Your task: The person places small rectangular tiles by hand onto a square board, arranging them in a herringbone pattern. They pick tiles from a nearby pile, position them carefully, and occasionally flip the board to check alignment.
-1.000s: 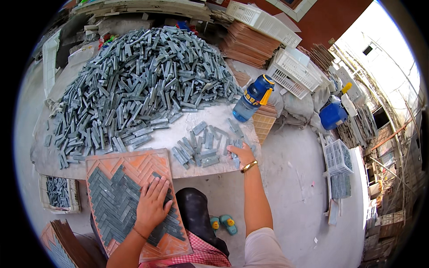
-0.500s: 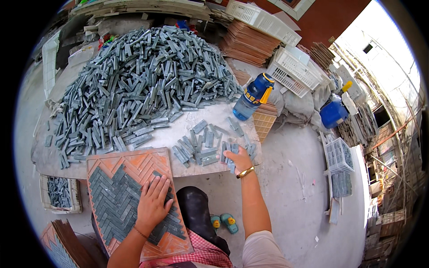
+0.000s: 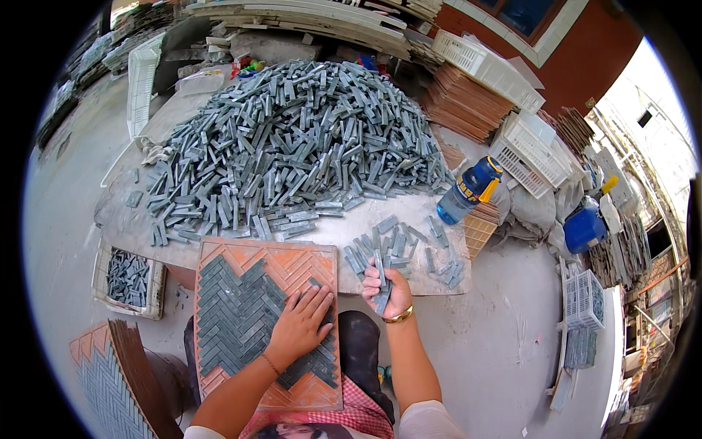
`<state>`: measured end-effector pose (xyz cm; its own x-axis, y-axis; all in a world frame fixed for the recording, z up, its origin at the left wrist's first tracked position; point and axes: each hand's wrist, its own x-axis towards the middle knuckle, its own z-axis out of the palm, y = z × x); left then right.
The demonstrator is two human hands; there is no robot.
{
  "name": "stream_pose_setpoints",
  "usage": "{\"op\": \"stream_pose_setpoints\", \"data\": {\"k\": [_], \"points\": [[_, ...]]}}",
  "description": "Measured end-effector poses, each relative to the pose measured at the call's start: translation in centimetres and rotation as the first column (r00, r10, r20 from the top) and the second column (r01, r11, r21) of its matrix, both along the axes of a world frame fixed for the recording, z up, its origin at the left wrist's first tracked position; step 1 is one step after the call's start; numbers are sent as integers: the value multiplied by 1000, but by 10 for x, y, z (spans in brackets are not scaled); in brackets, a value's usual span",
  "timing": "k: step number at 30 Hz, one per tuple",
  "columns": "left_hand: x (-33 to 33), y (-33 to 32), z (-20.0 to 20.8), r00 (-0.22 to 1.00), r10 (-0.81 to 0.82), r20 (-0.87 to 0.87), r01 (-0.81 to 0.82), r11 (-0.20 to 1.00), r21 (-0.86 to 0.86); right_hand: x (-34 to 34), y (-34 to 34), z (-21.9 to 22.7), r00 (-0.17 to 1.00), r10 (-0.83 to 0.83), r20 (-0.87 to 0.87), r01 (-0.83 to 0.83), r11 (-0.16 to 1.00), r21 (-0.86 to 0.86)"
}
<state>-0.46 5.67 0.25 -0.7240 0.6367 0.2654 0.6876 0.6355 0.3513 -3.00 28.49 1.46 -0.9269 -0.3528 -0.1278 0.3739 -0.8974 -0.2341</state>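
An orange-brown herringbone mould tray (image 3: 212, 380) leans from the table edge onto my lap, its middle filled with dark grey-green stone strips (image 3: 245, 307). My left hand (image 3: 303, 314) lies flat on the strips near the tray's right side, fingers stretched out. Just right of the tray, my right hand (image 3: 395, 296) is closed around a few stone strips (image 3: 381, 282), raised at the table's front edge. Beyond it, loose strips (image 3: 398, 238) are scattered on the table. A large heap of the same strips (image 3: 292, 139) covers the table's far part.
A blue bottle (image 3: 470, 190) stands at the table's right edge. White crates (image 3: 530, 157) and stacked brown trays (image 3: 468, 99) are behind it. A crate of strips (image 3: 99, 274) sits at lower left, near upright filled trays (image 3: 110, 388). A blue jug (image 3: 585, 228) is far right.
My right hand has lifted off the table with stone strips and come nearer the tray. My left hand stays flat on the tray. The whole view has shifted, so things appear farther right.
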Motion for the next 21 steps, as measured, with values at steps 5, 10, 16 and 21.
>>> {"op": "stream_pose_setpoints", "data": {"k": [5, 10, 16, 21], "points": [[-2, -7, 6, 994, 95, -51, -83, 977, 195, 19, -60, 34, 993, -115, -41, 119, 855, 504], [15, -19, 14, 419, -509, 752, -809, 168, 563, 36, -124, 38, 992, 53, -118, 64, 592, 804], [22, -75, 9, 228, -664, 713, -905, 126, 407, 26, -153, 25, 868, 434, -241, 355, -206, 912], [25, -103, 6, 247, -641, 727, -921, 79, 382, 28, -136, 4, 928, 275, -250, 239, 72, 968]]}}
